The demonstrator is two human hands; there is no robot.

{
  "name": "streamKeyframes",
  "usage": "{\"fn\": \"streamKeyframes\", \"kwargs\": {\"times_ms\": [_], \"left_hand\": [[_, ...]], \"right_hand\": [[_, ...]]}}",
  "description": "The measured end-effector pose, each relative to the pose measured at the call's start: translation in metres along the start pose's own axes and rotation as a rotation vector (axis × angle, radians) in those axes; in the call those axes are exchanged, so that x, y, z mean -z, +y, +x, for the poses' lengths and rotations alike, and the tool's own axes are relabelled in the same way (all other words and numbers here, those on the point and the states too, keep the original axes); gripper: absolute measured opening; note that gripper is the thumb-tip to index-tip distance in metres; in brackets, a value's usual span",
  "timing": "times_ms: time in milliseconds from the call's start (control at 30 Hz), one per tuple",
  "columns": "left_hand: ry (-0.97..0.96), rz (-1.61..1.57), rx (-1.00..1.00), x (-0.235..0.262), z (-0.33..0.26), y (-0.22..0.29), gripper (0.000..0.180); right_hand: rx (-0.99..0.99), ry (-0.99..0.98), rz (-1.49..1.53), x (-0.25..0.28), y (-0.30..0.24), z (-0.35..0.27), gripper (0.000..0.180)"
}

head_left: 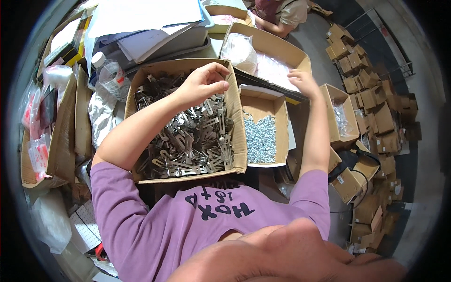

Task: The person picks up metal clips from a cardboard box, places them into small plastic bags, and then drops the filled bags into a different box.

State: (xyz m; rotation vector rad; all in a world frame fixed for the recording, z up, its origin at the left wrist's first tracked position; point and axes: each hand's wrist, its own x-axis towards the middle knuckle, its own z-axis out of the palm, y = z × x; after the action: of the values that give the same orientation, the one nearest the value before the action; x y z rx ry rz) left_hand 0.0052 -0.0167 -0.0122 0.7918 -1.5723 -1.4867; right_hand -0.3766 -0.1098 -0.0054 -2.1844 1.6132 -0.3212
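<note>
My left hand [205, 85] hovers over the far right corner of a cardboard box [240, 155] filled with flat slotted metal brackets [188, 138]. Its fingers are loosely bent, the thumb stands apart from them, and nothing shows between them. At the near right corner of a long cardboard box [304, 60] is my right hand [306, 84]. Its fingers point left toward a pinkish plastic bag [274, 70] in that box, and no held thing is visible. Between my arms, a shallow carton [283, 136] holds many small silvery screws [260, 141].
A clear bottle [112, 77] with a white cap stands left of the bracket box, near a grey bin [199, 41] topped with papers [141, 19]. Another person [282, 16] is beyond the table. Small cartons [366, 89] are piled on the floor at right.
</note>
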Motion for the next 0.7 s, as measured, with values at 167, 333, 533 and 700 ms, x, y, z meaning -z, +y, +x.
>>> {"fn": "streamKeyframes", "kwargs": {"times_ms": [167,333,533,700], "left_hand": [[-0.026,-0.093,0.089,0.007,-0.001,0.011,0.032],[-0.049,-0.055,0.102,0.012,-0.004,0.01,0.032],[-0.068,-0.049,0.076,0.007,-0.001,0.005,0.021],[-0.057,0.214,0.0,0.006,-0.001,0.002,0.021]], "right_hand": [[0.002,-0.323,-0.257,-0.039,0.003,0.054,0.035],[-0.013,-0.175,-0.249,-0.043,-0.017,0.052,0.033],[0.059,0.217,0.204,-0.023,-0.048,0.029,0.016],[0.206,0.368,0.097,-0.023,-0.1,0.014,0.016]]}}
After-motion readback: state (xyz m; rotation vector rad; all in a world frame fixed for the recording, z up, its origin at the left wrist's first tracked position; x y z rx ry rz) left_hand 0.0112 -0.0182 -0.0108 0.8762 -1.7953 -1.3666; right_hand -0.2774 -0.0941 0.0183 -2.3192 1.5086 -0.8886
